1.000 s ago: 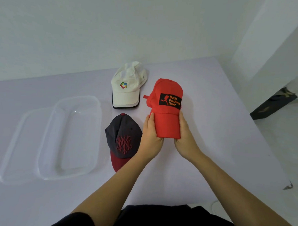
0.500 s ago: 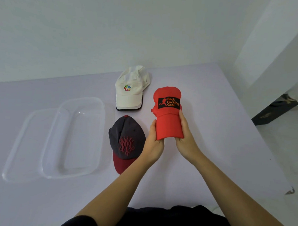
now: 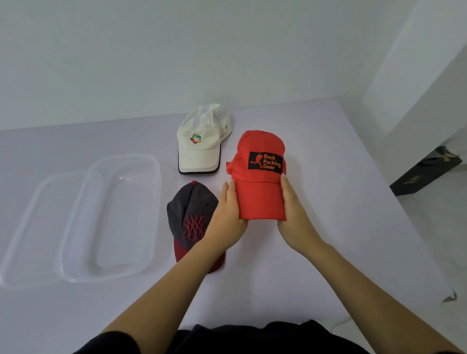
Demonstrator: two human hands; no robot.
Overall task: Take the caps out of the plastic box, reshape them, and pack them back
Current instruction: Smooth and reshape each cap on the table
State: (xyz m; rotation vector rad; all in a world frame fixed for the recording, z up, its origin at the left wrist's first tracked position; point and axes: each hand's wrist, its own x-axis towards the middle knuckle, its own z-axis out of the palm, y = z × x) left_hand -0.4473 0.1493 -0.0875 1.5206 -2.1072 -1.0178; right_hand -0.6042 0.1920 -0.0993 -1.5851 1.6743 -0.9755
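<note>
A red cap (image 3: 260,199) with a black "Back Packing Gear" patch is held above the table. My left hand (image 3: 226,214) grips the left edge of its brim and my right hand (image 3: 295,214) grips the right edge, curving the brim between them. A dark grey cap (image 3: 191,210) with a maroon brim lies on the table just left of my left hand, partly under my forearm. A white cap (image 3: 201,146) with a coloured logo lies behind it. The clear plastic box (image 3: 152,180) stands empty at the left.
The clear lid (image 3: 18,234) lies on the white table (image 3: 348,198), tucked under the box's left side. The table's right edge drops to the floor, where a black box (image 3: 425,173) sits. A white wall runs behind the table.
The red cap's crown has turned and filled out wider, with the patch now facing up to the right. Both hands keep the same grip on the brim. The other caps and box stay put.
</note>
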